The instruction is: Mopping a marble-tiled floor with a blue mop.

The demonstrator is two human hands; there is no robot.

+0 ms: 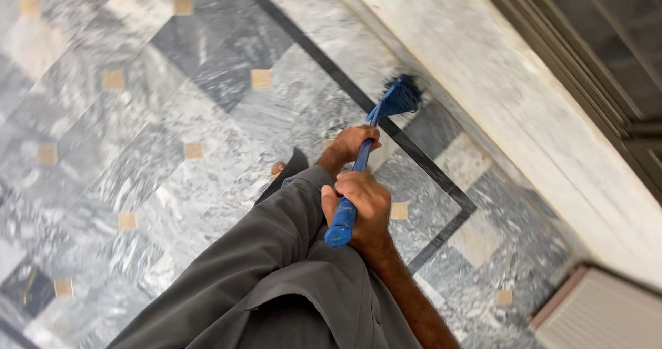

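Blue broom [365, 138] is gripped by both hands, right hand [362, 207] near, left hand [352, 142] farther, fingers clamped round the handle. Bristles are pressed on the marble floor [172, 114] by the far step [496, 94]; no dirt pile can be seen.

Grey marble tiled floor [138, 149]: open left of blue broom [365, 149]. Pale marble step [524, 94]: barrier at right, touching bristles. Ribbed beige mat [607, 314]: lower-right corner blocked.

The broom [396, 101] head rests on the floor [138, 114] far right, against the raised step [524, 94]; a mat [600, 314] lies near right.
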